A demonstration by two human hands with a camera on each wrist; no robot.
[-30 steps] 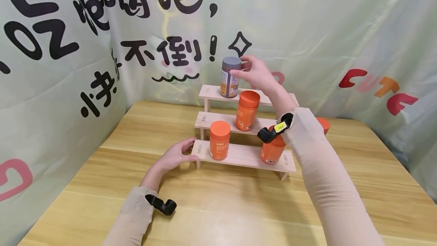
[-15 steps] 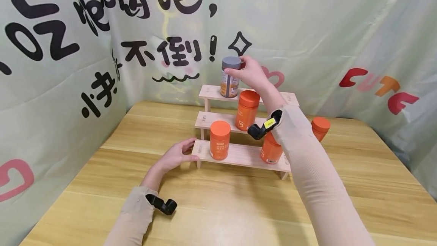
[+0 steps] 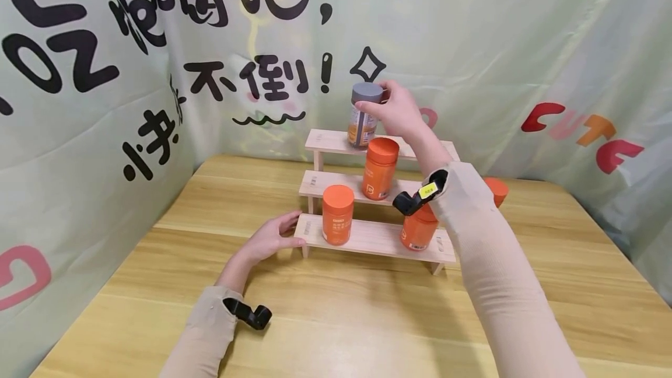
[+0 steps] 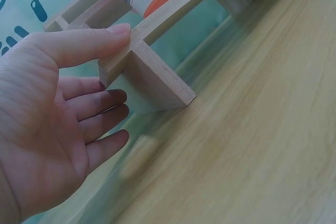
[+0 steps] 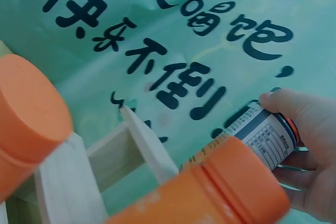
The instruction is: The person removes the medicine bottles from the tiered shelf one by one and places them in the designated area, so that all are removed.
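A three-tier wooden display stand point(image 3: 375, 241) rises in steps on the table. My right hand point(image 3: 401, 114) grips a supplement bottle with a grey lid point(image 3: 362, 124) near its top, thumb in front. The bottle leans slightly, its base close over the top tier. In the right wrist view, its printed white label point(image 5: 268, 137) shows beyond an orange jar point(image 5: 244, 182). My left hand point(image 3: 266, 239) holds the left end of the lowest tier. The left wrist view shows that thumb on the board's edge point(image 4: 137, 34), with the index finger below.
An orange jar point(image 3: 379, 171) stands on the middle tier. Two more, a left jar point(image 3: 338, 214) and a right jar point(image 3: 418, 233), sit on the lowest tier. Another orange jar point(image 3: 496, 190) shows behind my right sleeve. A printed curtain point(image 3: 472, 45) hangs behind the table.
The grey-lidded bottle has shifted right and slightly up along the top tier in my right hand, and now leans. My left hand keeps its place on the stand.
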